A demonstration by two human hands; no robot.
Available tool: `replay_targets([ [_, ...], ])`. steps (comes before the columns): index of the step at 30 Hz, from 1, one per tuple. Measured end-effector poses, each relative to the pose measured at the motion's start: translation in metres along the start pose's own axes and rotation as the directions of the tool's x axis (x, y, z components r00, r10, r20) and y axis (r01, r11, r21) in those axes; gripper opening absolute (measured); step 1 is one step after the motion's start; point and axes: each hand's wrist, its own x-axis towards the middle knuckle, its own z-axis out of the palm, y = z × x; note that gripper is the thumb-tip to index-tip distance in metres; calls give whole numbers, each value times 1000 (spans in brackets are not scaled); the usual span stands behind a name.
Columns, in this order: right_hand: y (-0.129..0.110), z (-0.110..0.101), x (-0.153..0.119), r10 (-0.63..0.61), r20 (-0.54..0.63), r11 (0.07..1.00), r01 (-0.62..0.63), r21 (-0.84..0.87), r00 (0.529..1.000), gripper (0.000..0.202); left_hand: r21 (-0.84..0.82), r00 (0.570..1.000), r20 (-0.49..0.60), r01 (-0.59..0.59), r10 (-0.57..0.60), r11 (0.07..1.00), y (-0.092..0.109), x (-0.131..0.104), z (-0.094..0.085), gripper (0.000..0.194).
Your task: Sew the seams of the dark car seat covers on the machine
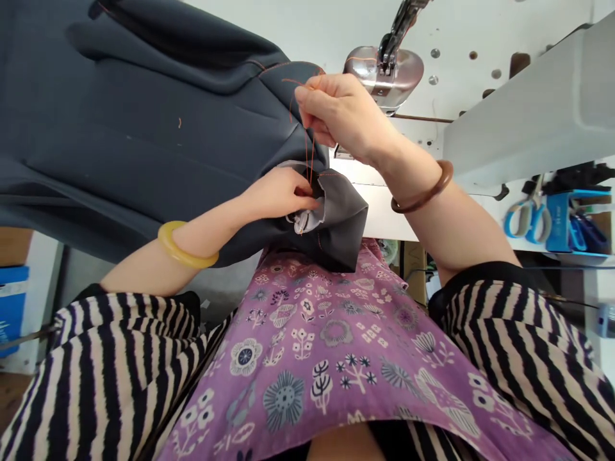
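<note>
Orange thread (312, 153) runs up from the dark fabric to my right hand (339, 112), whose fingers are pinched on it; loose ends stick out to the left of the fingertips. Below, my left hand (281, 192) is closed on a folded edge of the dark grey fabric (342, 211), where a pale grey underside (314, 219) shows. The larger dark blue-grey part of the fabric (144, 147) spreads away to the left, with an orange stitch line near its far edge.
A sewing machine's presser foot and needle area (384, 70) stand beyond my right hand. Its white body (533, 102) is at the right. Blue-handled scissors (527, 218) and a blue box of tools (560, 218) lie farther right. A purple patterned apron (327, 339) covers my lap.
</note>
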Motion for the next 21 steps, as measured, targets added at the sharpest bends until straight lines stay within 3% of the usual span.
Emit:
replay_targets([
  [4,-6,-11,-19,-109,-18,975,103,-196,994,2,-240,992,-19,113,-121,964,-6,8,-2,14],
  [6,1,-25,-40,-191,-94,904,138,-404,977,22,-329,987,-27,143,-161,934,-6,7,-10,13],
  [8,20,-44,-66,-152,-224,832,2,-554,963,22,-399,981,-51,154,-190,904,-4,3,-20,14],
  [10,51,-66,-96,28,-339,726,-253,-639,940,19,-451,977,-72,148,-201,880,0,0,-28,15],
  [13,101,-93,-139,260,-466,390,-534,-750,846,26,-480,967,-120,140,-223,866,4,-3,-37,15],
  [16,136,-109,-172,368,-519,211,-613,-761,771,37,-466,959,-175,119,-223,877,3,-4,-46,16],
  [21,156,-112,-189,340,-574,140,-644,-752,745,40,-351,965,-235,32,-121,936,-7,-4,-57,19],
])
